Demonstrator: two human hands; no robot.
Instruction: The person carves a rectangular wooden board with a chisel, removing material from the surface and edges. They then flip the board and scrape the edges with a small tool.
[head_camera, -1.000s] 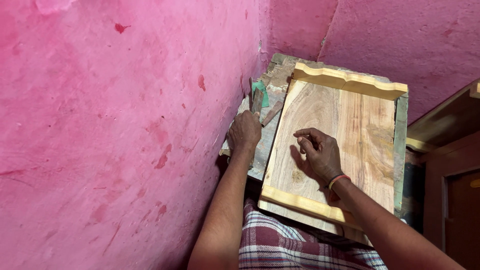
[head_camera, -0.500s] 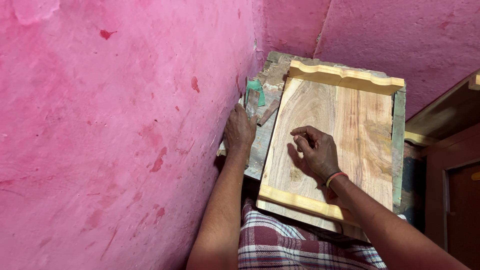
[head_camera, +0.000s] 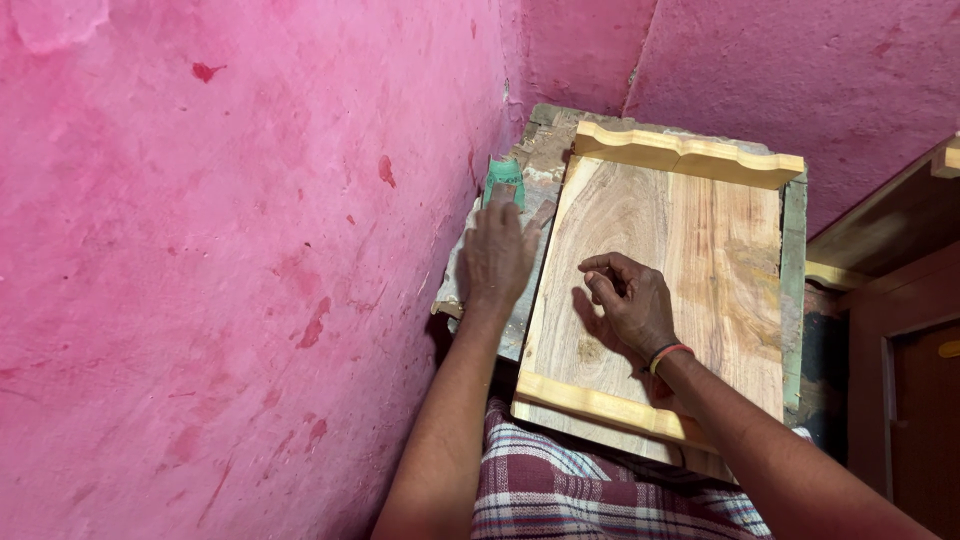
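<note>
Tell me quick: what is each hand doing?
Left hand: flat, fingers pressing the green sandpaper.
Right hand: fingers curled, empty, resting on the wooden board.

We have a single view, from the camera on our head, looking steeply down along both forearms from close range. Our left hand and right hand sit near the middle of the picture. Left of the left hand a pink wall fills nearly half the view, very near the lens. Beyond both hands the wall's corner closes the top edge. Below the hands, our checked cloth meets the bottom edge. No second view overlaps it.
</note>
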